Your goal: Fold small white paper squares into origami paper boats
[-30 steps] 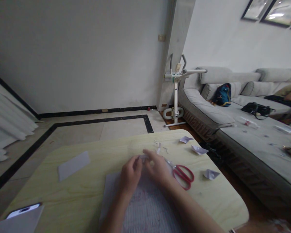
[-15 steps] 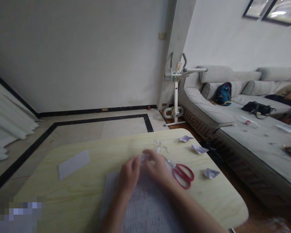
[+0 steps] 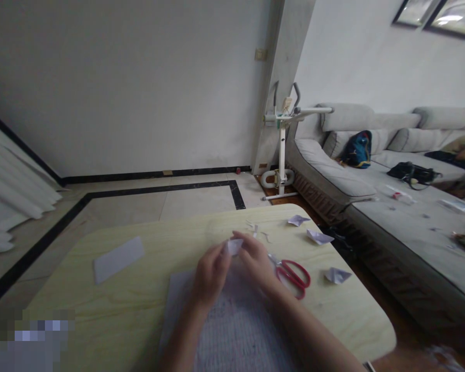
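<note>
My left hand (image 3: 211, 274) and right hand (image 3: 256, 261) come together above the far part of a lined, written-on sheet (image 3: 232, 330), pinching a small folded white paper (image 3: 235, 247) between the fingertips; its exact folds are too blurred to tell. Just right of my right hand lie red-handled scissors (image 3: 293, 278), their blades partly hidden by it. Beyond my hands, thin paper scraps (image 3: 255, 230) are scattered on the pale wooden table (image 3: 120, 320). Three folded paper pieces sit along its right side: a far one (image 3: 298, 220), a middle one (image 3: 320, 237) and a near one (image 3: 338, 276). A flat white paper (image 3: 118, 259) lies well to the left.
</note>
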Tool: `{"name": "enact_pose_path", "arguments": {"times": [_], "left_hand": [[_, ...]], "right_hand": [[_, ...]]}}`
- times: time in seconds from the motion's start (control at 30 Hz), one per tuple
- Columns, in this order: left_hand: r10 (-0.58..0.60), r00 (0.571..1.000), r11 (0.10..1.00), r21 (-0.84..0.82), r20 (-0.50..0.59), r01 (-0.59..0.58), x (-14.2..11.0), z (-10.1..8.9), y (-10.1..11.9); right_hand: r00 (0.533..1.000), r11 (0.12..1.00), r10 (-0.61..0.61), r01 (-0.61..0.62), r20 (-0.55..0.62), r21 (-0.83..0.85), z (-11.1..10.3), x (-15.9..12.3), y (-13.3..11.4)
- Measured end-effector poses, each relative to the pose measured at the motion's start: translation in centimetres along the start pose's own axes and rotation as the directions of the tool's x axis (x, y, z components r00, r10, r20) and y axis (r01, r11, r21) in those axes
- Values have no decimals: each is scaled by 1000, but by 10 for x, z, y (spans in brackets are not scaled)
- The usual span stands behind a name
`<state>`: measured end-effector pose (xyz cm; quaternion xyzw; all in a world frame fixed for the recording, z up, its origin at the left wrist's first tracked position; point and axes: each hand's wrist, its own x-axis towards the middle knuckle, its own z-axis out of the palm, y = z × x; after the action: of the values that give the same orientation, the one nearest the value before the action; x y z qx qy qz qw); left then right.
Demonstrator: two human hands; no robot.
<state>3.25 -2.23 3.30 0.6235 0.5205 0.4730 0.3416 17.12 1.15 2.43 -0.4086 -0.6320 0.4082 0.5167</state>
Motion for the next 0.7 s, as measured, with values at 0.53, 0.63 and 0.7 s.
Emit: {"name": "enact_pose_path", "arguments": {"times": [0.53,0.63,0.7], "left_hand": [[6,998,998,-63,-67,-11,-2,3,-11],[-19,991,1000,9,-129,20,-2,4,-14],[-15,987,999,40,-161,22,-2,4,-16]], "right_hand": [[997,998,62,-63,-36,-31,4,-2,-6],[997,991,-3,-7,-73,-132,5,-3,-4],[995,981,-60,43,-82,-188,5,-4,-3]]}}
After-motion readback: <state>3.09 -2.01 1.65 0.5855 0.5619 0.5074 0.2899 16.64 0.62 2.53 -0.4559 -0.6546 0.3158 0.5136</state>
